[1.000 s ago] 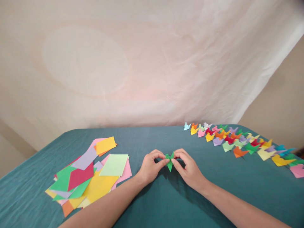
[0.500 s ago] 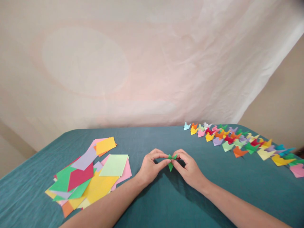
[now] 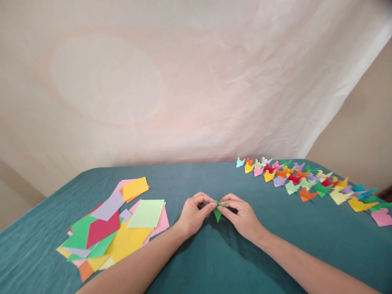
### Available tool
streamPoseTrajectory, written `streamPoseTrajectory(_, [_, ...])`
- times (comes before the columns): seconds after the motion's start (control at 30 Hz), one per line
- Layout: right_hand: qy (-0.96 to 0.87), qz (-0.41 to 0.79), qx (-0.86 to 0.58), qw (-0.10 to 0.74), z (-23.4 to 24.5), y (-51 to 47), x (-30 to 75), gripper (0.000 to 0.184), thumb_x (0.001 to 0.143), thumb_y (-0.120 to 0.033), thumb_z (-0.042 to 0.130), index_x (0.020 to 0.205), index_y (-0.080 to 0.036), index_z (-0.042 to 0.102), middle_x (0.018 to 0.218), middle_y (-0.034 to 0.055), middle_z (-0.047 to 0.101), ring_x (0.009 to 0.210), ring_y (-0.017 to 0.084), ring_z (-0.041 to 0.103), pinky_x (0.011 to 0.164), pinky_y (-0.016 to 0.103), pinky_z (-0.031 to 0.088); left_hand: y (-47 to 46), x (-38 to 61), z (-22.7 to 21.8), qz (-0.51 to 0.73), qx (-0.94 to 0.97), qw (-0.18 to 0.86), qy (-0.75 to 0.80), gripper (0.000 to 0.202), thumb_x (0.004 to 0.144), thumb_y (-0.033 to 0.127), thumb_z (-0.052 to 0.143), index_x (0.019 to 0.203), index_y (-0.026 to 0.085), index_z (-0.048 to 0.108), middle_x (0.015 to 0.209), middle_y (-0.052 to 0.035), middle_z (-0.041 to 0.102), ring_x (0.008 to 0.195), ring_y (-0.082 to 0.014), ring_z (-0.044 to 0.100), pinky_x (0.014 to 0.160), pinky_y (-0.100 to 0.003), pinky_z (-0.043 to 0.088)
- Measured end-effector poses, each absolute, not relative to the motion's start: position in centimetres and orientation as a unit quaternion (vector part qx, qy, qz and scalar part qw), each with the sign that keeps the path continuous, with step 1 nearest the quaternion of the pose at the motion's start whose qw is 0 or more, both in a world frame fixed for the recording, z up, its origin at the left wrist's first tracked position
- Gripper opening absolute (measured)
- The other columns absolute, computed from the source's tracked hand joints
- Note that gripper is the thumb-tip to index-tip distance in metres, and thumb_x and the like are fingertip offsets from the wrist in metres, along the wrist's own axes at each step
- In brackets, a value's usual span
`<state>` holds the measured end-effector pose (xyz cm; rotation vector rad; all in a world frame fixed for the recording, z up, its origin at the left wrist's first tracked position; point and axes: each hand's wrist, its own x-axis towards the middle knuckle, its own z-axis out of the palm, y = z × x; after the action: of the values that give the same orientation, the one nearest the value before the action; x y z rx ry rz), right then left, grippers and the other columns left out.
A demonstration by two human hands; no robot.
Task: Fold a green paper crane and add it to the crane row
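Observation:
A small green folded paper figure [image 3: 217,214] is held between my two hands, just above the cloth, its lower point hanging down. The thumb and fingers of my left hand [image 3: 196,212] pinch its upper left part. On the other side, my right hand [image 3: 240,212] pinches its upper right part between thumb and forefinger. Fingertips cover some of the folds at the top.
Loose coloured paper sheets [image 3: 131,241] lie in an overlapping pile on the left. Several folded paper birds [image 3: 308,194] stand in rows at the right. A teal cloth [image 3: 190,269] covers the table; a pale fabric sheet [image 3: 190,81] hangs behind.
My fingers have shifted slightly on the green paper, and its upper part is more covered by them now. The paper sheets and birds have stayed in place.

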<state>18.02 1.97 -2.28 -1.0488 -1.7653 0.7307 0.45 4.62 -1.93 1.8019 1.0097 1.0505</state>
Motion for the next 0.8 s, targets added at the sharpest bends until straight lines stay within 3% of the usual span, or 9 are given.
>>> streamPoseTrajectory(0.53, [-0.701, 0.325, -0.442, 0.456, -2.33, 2.15, 18.21, 0.023, 0.082, -0.033, 0.056, 0.068, -0.02, 0.068, 0.076, 0.0012, 0.06, 0.073, 0.014, 0.058, 0.07, 0.027, 0.045, 4.56, 0.55, -1.92, 0.427, 0.704, 0.393, 0.409, 0.017, 0.078, 0.033, 0.062, 0.074, 0.017, 0.067, 0.08, -0.0041, 0.063, 0.077, -0.0158, 0.057, 0.068, -0.025, 0.043])
streamPoseTrajectory(0.8, [-0.696, 0.328, -0.449, 0.453, -2.27, 2.12, 18.2, 0.023, 0.082, -0.031, 0.056, 0.066, -0.019, 0.067, 0.075, 0.0012, 0.059, 0.073, 0.014, 0.058, 0.07, 0.027, 0.044, 4.49, 0.61, -1.87, 0.422, 0.706, 0.388, 0.415, 0.018, 0.078, 0.032, 0.061, 0.072, 0.016, 0.065, 0.08, -0.0038, 0.062, 0.077, -0.0156, 0.057, 0.069, -0.025, 0.043])
